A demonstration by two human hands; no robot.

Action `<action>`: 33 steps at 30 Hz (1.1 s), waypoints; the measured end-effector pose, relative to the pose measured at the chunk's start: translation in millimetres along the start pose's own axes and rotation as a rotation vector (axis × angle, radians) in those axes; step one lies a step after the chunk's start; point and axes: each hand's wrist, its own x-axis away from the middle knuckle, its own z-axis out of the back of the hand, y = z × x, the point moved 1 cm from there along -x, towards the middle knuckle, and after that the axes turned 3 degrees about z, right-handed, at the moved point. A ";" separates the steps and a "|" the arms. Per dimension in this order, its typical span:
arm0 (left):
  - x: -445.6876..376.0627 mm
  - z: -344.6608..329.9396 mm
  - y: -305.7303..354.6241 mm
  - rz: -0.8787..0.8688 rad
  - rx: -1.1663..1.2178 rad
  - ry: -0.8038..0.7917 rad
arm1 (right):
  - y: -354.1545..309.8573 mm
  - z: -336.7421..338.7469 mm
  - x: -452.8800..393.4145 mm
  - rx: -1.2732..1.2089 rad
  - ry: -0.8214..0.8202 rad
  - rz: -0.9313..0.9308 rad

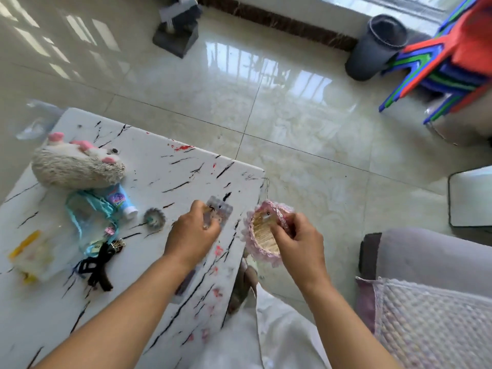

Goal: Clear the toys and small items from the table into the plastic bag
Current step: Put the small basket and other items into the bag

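My left hand [193, 231] pinches a small clear studded plastic piece [219, 213] near the right edge of the white marble-patterned table [159, 166]. My right hand [298, 241] grips a small woven basket with pink lace trim [262, 230], held just off the table's right edge. On the table's left lie a plush hedgehog [77, 166], a small blue tube [121, 201], a grey gear-shaped toy [154, 219], a clear pouch with blue trim [90, 222], black hair clips [98, 265] and a clear box with yellow parts [32, 255].
A clear plastic bag [34, 123] lies on the floor past the table's far left corner. A sofa with a quilted cover [431, 310] is at the right. A dustpan [177, 35], a grey bin [378, 46] and stacked coloured stools [447, 62] stand on the tiled floor.
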 end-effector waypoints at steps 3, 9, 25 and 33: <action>37.3 -9.5 21.9 -0.044 0.025 -0.059 | 12.2 36.1 43.1 0.046 0.073 -0.024; 103.7 -42.4 68.9 -0.155 0.021 -0.245 | 45.0 106.6 124.9 0.027 0.258 -0.118; 322.2 -164.8 183.5 -0.589 -0.029 -0.517 | 159.2 250.9 408.9 -0.130 0.878 -0.481; 511.9 -262.6 167.2 -0.486 -0.088 -1.013 | 241.1 278.5 615.7 -0.170 1.083 -0.590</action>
